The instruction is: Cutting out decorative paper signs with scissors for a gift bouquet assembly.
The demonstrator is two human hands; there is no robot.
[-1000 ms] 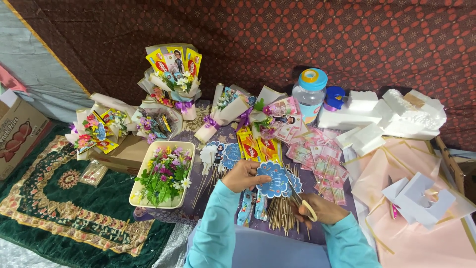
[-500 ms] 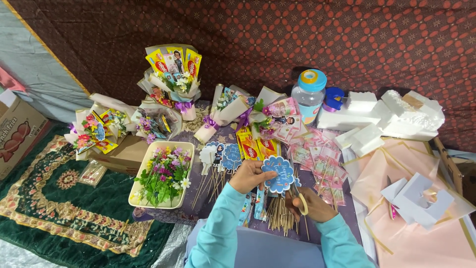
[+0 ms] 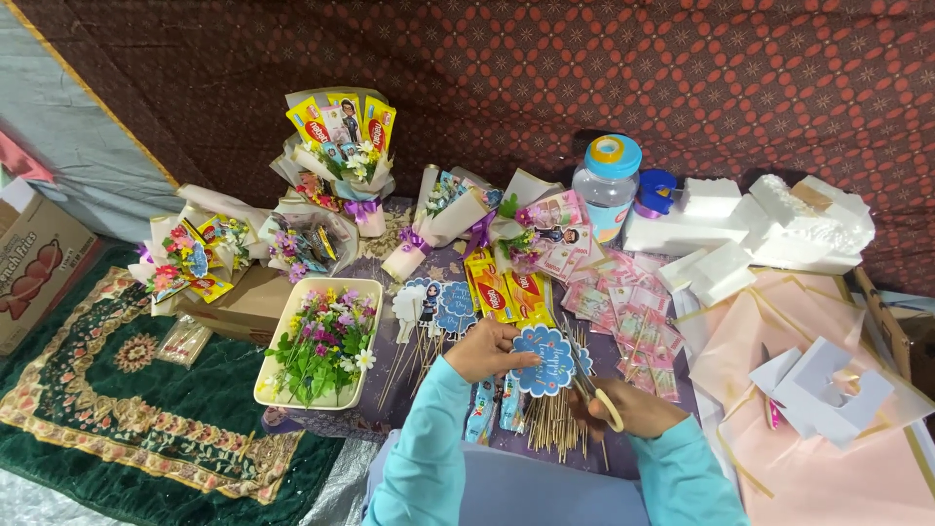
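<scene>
Head view: left hand (image 3: 492, 349) pinches a blue scalloped paper tag (image 3: 545, 360), fingers clamped on its left edge, above wooden skewers (image 3: 557, 429) on the low table. Right hand (image 3: 628, 409) grips yellow-handled scissors (image 3: 596, 390), fingers closed through the loops, blades at the tag's right edge. Flower tray (image 3: 321, 341) sits left.

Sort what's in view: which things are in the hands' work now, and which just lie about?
In use: blue scalloped paper tag in left hand; scissors in right hand.

Lying about: wooden skewers, flower tray, snack bouquets, plastic jar, foam blocks.
</scene>
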